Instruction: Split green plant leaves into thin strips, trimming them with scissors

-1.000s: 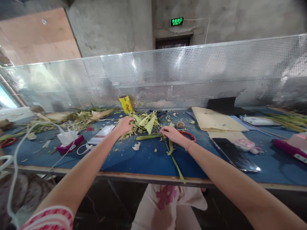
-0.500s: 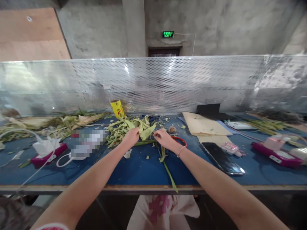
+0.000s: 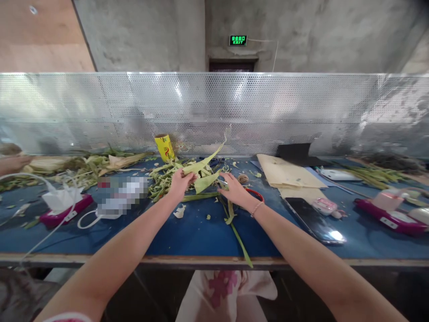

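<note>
My left hand is closed in a pinch on a long pale green leaf strip, whose thin curled tip points up and to the right. A wider piece of leaf hangs between my two hands. My right hand is just right of that piece, thumb and fingers apart, with nothing plainly held. Behind and left of my left hand lies a heap of green plaited or knotted leaf pieces. A red-orange loop shows partly behind my right hand, beside a small brown coil of twine.
A yellow tube stands before the perforated metal screen. Rightward lie brown paper, a phone, a pink case and a purple power strip. Another person's hand shows at far left, near dried leaves.
My left hand has drawn slightly left and the leaf strip now rises up and right. My right hand's fingers have spread. Another person's hand has appeared at the left edge.
</note>
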`<state>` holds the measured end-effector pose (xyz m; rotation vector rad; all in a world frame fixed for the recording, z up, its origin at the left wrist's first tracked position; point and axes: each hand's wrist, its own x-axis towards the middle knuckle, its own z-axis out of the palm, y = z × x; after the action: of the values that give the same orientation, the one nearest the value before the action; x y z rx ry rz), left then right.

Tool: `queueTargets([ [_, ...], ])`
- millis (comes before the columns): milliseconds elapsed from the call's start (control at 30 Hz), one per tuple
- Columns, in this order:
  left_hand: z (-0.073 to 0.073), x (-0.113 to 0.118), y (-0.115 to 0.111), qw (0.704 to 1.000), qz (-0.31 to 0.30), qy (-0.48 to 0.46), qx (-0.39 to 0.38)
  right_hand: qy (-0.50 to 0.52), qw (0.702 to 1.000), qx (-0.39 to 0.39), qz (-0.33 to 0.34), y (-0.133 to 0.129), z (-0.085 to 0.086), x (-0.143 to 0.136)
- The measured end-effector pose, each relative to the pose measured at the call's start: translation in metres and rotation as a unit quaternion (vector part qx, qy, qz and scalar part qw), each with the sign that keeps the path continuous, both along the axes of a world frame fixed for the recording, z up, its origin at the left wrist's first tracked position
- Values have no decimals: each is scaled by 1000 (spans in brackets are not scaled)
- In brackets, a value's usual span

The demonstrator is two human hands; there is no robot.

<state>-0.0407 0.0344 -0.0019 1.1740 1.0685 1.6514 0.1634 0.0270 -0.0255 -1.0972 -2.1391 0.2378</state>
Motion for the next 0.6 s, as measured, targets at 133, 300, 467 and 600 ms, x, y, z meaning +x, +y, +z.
queueTargets([
  [133, 2, -6, 1, 998, 56, -13, -16, -51, 997, -13, 62, 0, -4, 1],
  [300, 2, -12, 2, 999, 4, -4, -41, -53, 997, -7, 57, 2, -3, 0],
  [467, 0, -12, 3, 998, 16, -5, -57, 99, 995, -15, -30, 11, 6, 12],
  [600, 1, -12, 4, 998, 41, -5, -50, 259, 959, -44, -104, 30, 3, 30],
])
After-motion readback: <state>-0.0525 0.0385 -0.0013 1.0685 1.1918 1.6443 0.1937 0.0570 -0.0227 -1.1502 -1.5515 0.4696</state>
